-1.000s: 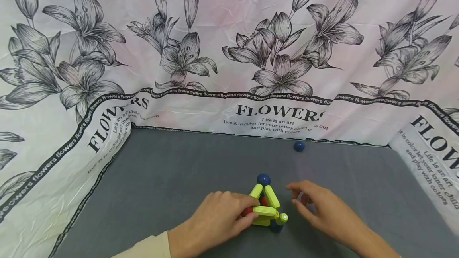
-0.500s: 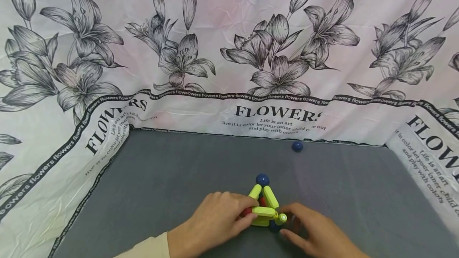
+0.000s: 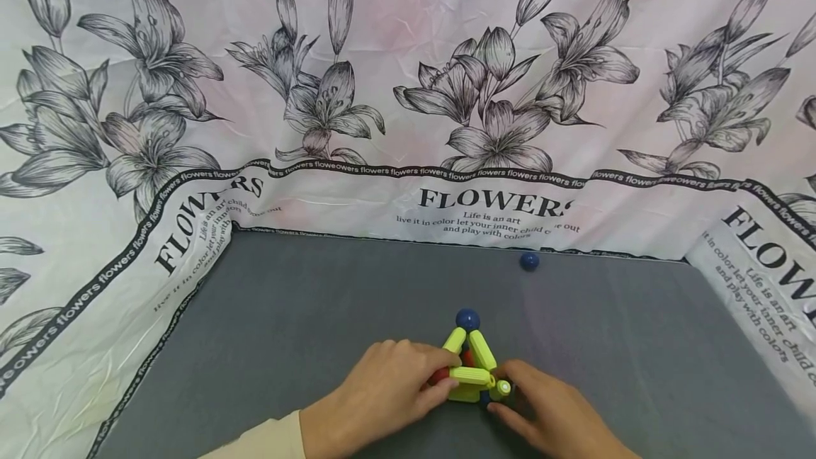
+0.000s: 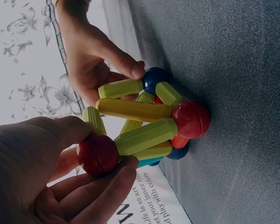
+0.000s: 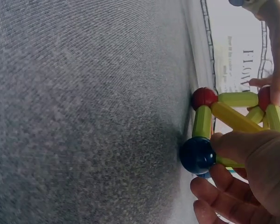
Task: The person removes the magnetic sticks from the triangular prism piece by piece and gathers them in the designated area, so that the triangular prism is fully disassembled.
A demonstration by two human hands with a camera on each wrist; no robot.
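Note:
A frame of magnetic rods and balls stands on the grey cloth, in front of the person. My left hand (image 3: pixel 389 388) pinches a red ball (image 4: pixel 98 155) at its upper corner, thumb on one side and fingers on the other. A green rod (image 4: pixel 147 136) runs from that ball down to another red ball (image 4: pixel 191 119) on the cloth, beside a yellow rod (image 4: pixel 135 109). My right hand (image 3: pixel 554 409) holds the blue ball (image 5: pixel 197 155) at the near right corner, thumb and fingertips around where a green rod (image 3: pixel 503 388) rises from it. That rod's top end is free.
A loose blue ball (image 3: pixel 529 261) lies at the back of the grey cloth (image 3: pixel 319 289). Behind and along the sides hangs a white flower-printed sheet (image 3: pixel 408 126). Another blue ball (image 3: pixel 468 319) forms the frame's far corner.
My right hand has come left and down from beside the frame to its near right blue ball, and its fingers have closed in there. The left hand keeps its pinch.

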